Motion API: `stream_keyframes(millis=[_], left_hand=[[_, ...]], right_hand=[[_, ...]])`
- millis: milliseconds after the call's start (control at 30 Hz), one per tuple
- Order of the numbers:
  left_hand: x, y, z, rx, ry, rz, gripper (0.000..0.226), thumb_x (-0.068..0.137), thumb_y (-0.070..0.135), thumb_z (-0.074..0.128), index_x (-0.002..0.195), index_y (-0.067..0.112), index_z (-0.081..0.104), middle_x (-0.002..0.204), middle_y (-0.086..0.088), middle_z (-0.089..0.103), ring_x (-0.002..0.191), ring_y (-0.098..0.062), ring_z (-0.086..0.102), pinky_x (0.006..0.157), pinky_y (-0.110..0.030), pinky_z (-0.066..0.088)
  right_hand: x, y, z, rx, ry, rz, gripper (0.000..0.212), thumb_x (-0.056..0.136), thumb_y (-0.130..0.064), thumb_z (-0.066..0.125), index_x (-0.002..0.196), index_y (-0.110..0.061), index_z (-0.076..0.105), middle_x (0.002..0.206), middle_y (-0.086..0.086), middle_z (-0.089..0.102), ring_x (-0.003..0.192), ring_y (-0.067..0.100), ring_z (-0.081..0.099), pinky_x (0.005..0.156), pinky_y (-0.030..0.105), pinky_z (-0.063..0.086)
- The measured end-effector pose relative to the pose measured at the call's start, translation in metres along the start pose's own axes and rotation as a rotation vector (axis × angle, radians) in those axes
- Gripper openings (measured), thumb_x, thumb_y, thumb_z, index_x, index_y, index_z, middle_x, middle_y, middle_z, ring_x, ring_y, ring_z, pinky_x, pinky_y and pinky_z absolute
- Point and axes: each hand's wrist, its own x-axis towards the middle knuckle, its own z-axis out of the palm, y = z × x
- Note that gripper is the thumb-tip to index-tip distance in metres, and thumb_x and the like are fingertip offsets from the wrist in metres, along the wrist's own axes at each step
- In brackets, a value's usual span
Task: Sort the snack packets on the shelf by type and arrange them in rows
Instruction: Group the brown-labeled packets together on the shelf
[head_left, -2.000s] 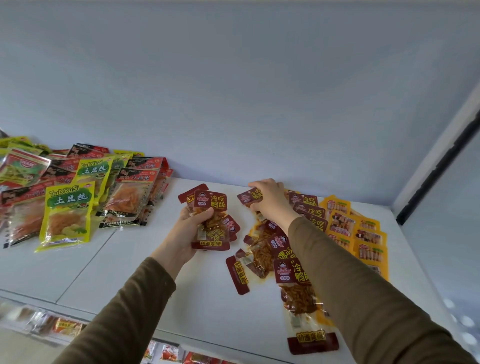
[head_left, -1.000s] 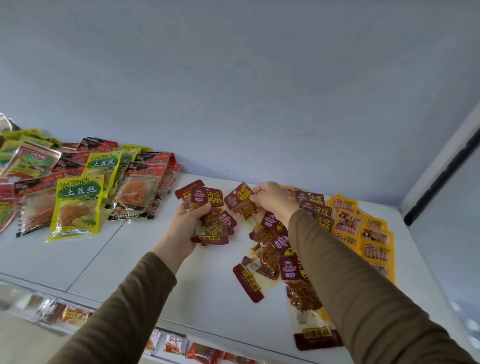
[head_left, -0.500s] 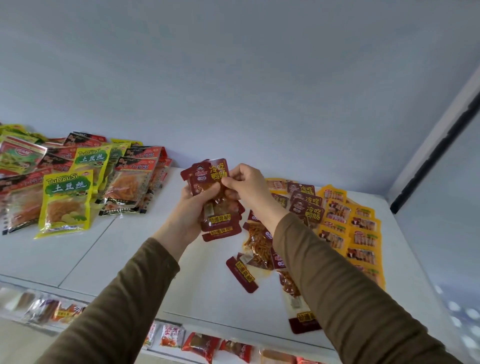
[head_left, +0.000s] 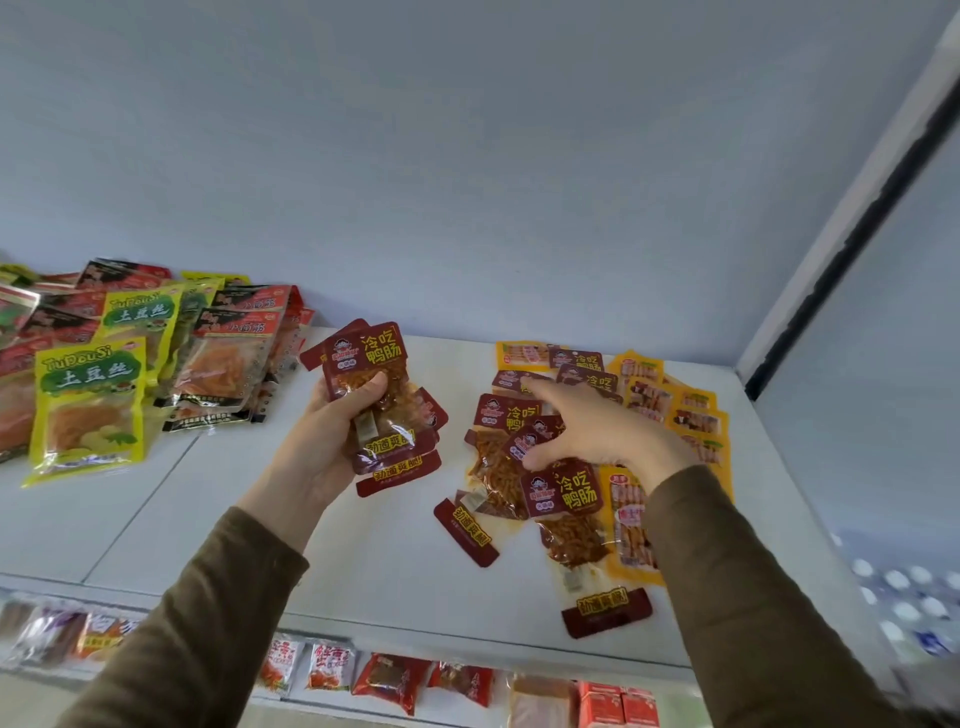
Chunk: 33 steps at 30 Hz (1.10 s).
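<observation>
My left hand (head_left: 332, 441) grips a stack of dark red snack packets (head_left: 382, 400) with yellow lettering, held above the white shelf (head_left: 395, 561). My right hand (head_left: 597, 431) reaches over a loose pile of the same dark red packets (head_left: 563, 499) at the middle right, fingers spread and holding nothing. Its index finger points at a packet near the back of the pile. Orange-yellow packets (head_left: 675, 410) lie in rows to the right of that pile, partly under my right forearm.
A heap of yellow-green packets (head_left: 88, 405) and red-and-clear packets (head_left: 228, 358) covers the shelf's left end. A lower shelf with more snacks (head_left: 389, 680) shows below the front edge. The blue back wall and right side panel bound the shelf.
My right hand added a dark red packet to the stack in my left hand, then let go and moved right over the pile. The left hand's stack rose slightly.
</observation>
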Motion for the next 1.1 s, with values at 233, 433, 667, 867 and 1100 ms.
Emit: stream_keyframes(millis=[233, 433, 667, 867, 1100], left_hand=[[-0.003, -0.009, 0.009, 0.035, -0.022, -0.027, 0.056, 0.091, 0.018, 0.076, 0.141, 0.022, 0.052, 0.125, -0.012, 0.073, 0.106, -0.035, 0.074, 0.094, -0.057, 0.058], [-0.006, -0.011, 0.004, 0.040, -0.017, -0.041, 0.054, 0.091, 0.019, 0.075, 0.140, 0.022, 0.052, 0.125, -0.012, 0.073, 0.106, -0.036, 0.074, 0.094, -0.058, 0.057], [-0.005, -0.010, -0.002, 0.043, 0.013, -0.045, 0.056, 0.089, 0.021, 0.077, 0.140, 0.022, 0.053, 0.124, -0.011, 0.073, 0.104, -0.035, 0.075, 0.082, -0.052, 0.062], [-0.004, -0.010, 0.001, 0.022, 0.016, -0.058, 0.056, 0.086, 0.019, 0.079, 0.137, 0.023, 0.055, 0.115, -0.010, 0.077, 0.097, -0.033, 0.077, 0.068, -0.047, 0.064], [-0.001, -0.009, 0.007, 0.036, 0.030, -0.071, 0.053, 0.087, 0.020, 0.079, 0.135, 0.023, 0.055, 0.118, -0.009, 0.075, 0.098, -0.033, 0.077, 0.083, -0.054, 0.062]], right_hand=[[0.019, -0.009, 0.010, -0.040, 0.080, 0.015, 0.101, 0.086, -0.032, 0.081, 0.162, -0.033, 0.013, 0.168, 0.004, 0.023, 0.154, 0.032, 0.023, 0.120, 0.052, 0.024], [0.030, -0.002, -0.007, 0.128, 0.187, -0.051, 0.024, 0.092, -0.024, 0.075, 0.112, -0.028, 0.062, 0.123, -0.003, 0.064, 0.114, 0.020, 0.061, 0.085, 0.035, 0.044], [0.024, 0.004, -0.031, 0.340, 0.234, -0.084, 0.011, 0.089, -0.031, 0.078, 0.098, -0.025, 0.074, 0.108, -0.011, 0.072, 0.102, 0.012, 0.066, 0.082, 0.028, 0.050], [0.016, 0.002, -0.058, 0.457, 0.371, -0.131, 0.019, 0.084, -0.037, 0.081, 0.077, -0.021, 0.073, 0.072, -0.007, 0.072, 0.064, 0.005, 0.063, 0.069, 0.029, 0.046], [0.014, -0.004, -0.081, 0.393, 0.710, -0.210, 0.018, 0.092, -0.039, 0.073, 0.077, -0.029, 0.069, 0.079, -0.010, 0.074, 0.071, 0.010, 0.067, 0.071, 0.032, 0.050]])
